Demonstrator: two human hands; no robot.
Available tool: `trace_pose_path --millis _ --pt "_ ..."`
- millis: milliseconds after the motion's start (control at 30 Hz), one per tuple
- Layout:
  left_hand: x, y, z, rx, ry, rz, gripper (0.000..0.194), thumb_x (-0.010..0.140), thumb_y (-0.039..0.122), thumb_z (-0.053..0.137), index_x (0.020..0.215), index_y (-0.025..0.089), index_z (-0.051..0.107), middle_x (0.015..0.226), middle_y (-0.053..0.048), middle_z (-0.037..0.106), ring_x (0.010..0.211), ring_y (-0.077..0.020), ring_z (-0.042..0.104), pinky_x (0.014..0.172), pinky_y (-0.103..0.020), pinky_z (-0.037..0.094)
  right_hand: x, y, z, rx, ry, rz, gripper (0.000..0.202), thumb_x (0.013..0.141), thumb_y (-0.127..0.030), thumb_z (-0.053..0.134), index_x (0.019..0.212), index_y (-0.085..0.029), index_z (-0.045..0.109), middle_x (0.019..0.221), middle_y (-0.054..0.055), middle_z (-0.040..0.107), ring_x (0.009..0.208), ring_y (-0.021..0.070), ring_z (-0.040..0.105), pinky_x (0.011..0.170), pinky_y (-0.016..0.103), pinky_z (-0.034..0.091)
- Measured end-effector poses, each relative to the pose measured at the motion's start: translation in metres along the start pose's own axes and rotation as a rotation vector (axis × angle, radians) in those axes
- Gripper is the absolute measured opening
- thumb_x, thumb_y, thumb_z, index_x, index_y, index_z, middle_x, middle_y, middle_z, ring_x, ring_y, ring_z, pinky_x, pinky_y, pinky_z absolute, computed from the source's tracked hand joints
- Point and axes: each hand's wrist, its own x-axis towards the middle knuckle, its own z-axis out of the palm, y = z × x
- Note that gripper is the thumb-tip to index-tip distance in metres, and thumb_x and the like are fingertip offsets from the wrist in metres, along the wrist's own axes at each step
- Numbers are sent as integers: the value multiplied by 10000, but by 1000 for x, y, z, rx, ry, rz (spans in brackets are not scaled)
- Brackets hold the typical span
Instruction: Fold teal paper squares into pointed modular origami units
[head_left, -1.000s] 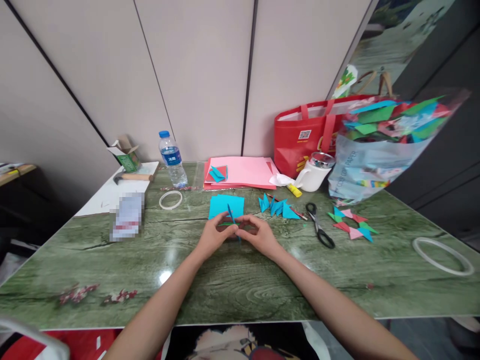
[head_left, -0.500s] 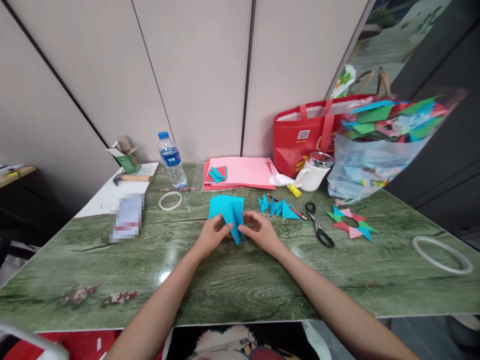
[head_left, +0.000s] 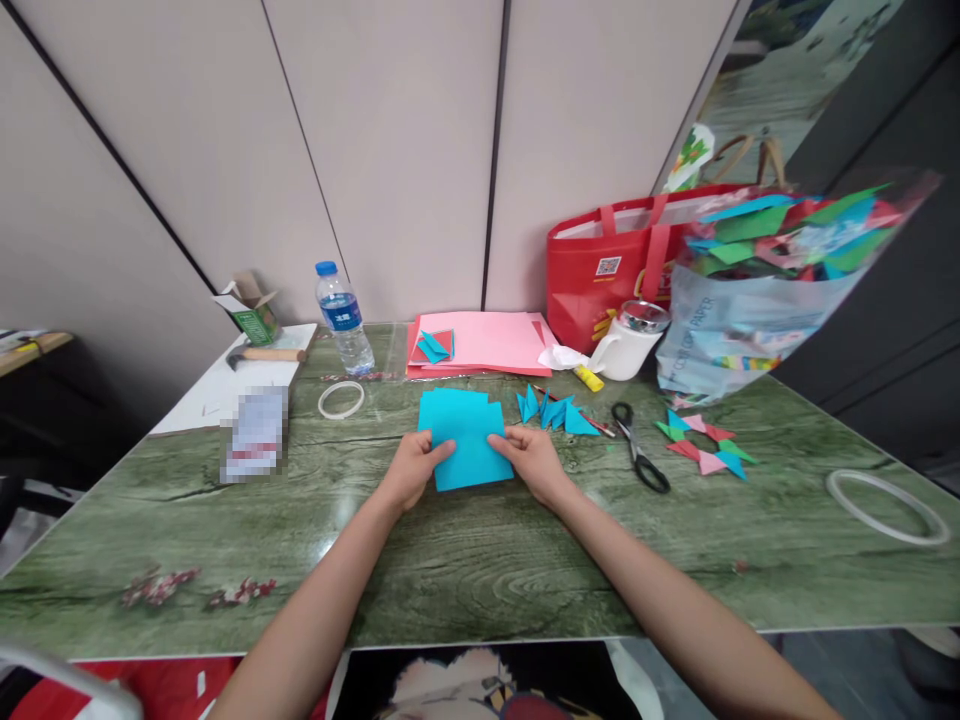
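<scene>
Head view: blue sheet (head_left: 472, 455) is held overlapping the near part of the blue stack (head_left: 451, 399), left hand (head_left: 411, 470) and right hand (head_left: 537, 464) pinched tight on opposite edges, thumbs on top, probably to keep it flat; looks plain, squarish (can't tell if it's doubled), scissors (head_left: 636, 452) off right, likely for elbow room

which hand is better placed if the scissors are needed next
Probably the right hand: it holds the blue sheet by its right edge, nearer the scissors. The left hand holds the opposite edge, farther away.
</scene>
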Motion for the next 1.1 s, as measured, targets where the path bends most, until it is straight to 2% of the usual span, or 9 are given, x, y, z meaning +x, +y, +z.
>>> trace_pose_path --millis 100,200,300,400,500,633,800,900,1100 --pt "2 2 -2 -133 -82 -66 260 603 268 702 793 110 623 736 -52 671 618 -153 596 591 -300 494 2 -2 0 169 31 93 311 582 -418 683 762 -180 596 575 -12 623 521 163 571 534 304 479" --pt "4 5 -5 -188 -30 -114 242 580 214 711 777 111 614 746 -56 676 620 -163 607 575 -319 515 4 -4 -4 184 97 29 312 619 -357 655 883 -225 555 743 5 659 534 145 581 499 284 483" --pt "5 7 -7 -214 24 -149 249 565 172 709 786 114 610 768 -66 681 652 -176 620 579 -328 529 5 -9 -11 53 -15 -158 206 632 -276 641 827 -227 594 1114 50 572 862 189 601 666 303 492" --pt "4 8 -4 -198 15 -165 239 574 167 700 786 109 605 748 -72 684 627 -176 625 556 -313 528 3 -13 -12 -116 -170 -270 204 584 -237 694 782 -203 658 1231 70 469 1103 234 472 822 317 436" --pt "2 8 -1 -169 -52 -176 227 600 187 687 791 102 597 728 -83 684 619 -192 639 553 -314 524 1 -14 -9 -165 -187 -287 248 556 -265 731 789 -201 675 1120 62 538 1013 226 524 793 314 446" --pt "-2 9 4 -193 -176 -172 276 666 280 658 873 114 583 835 -117 677 709 -235 658 619 -340 526 0 -7 -5 -133 -7 -261 171 638 -337 674 714 -184 670 798 23 639 765 191 579 720 325 457" --pt "-7 11 11 -185 -230 -45 568 614 533 618 1010 130 560 989 -135 632 863 -263 623 713 -377 512 0 1 -3 -137 151 -201 254 615 -412 667 670 -165 641 632 0 628 638 192 567 591 305 459" --pt "-8 6 13 -72 -158 47 589 495 397 751 989 134 566 957 -87 642 846 -235 612 732 -379 512 -2 1 -1 -150 128 -194 266 601 -415 674 649 -162 610 624 3 621 627 183 567 582 291 459" --pt "-3 -7 14 -34 73 53 331 582 332 709 807 118 595 718 -11 640 630 -156 606 615 -347 545 -8 -8 5 -95 42 -217 429 609 -330 691 988 -214 527 711 -6 617 617 151 572 568 260 463"
